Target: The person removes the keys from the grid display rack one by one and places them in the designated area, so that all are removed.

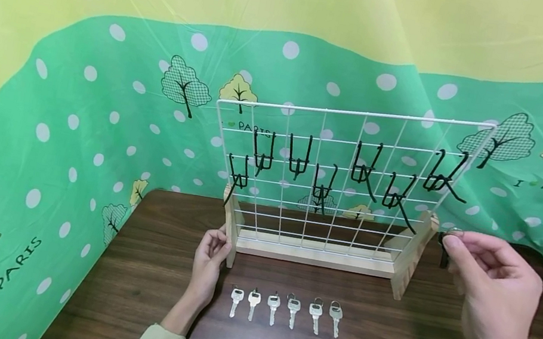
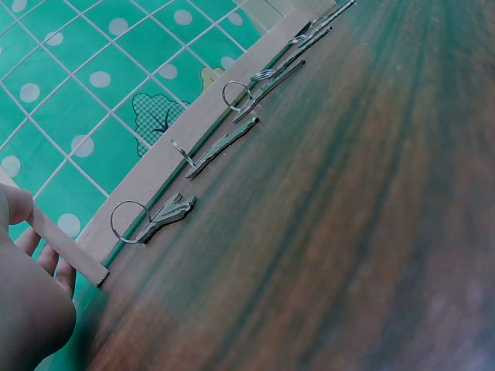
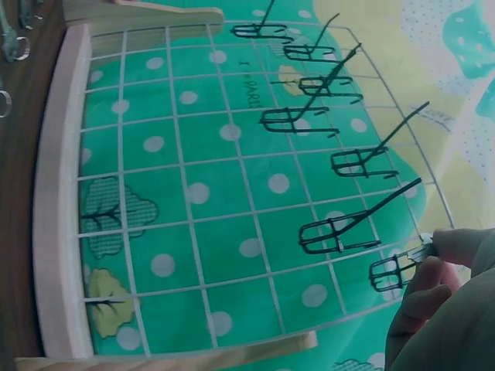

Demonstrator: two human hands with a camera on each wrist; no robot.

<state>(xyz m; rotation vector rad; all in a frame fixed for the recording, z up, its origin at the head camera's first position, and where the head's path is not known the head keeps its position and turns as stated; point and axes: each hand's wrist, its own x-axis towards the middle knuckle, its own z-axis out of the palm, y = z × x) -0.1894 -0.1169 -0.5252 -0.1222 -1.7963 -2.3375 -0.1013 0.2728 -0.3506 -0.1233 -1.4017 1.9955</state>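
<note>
My left hand grips the left wooden side post of a white wire grid rack. In the left wrist view the thumb lies in front of that post and the fingers show behind it. My right hand is raised just right of the rack, pinching a small key between thumb and fingertips. From the head the key looks dark and is partly hidden by the fingers. Several black double-prong hooks hang on the grid; in the right wrist view the key overlaps the nearest hook.
Several silver keys with rings lie in a row in front of the rack, among them a key near the middle. Under them is a dark wooden table. A green and yellow patterned cloth hangs behind and at the sides.
</note>
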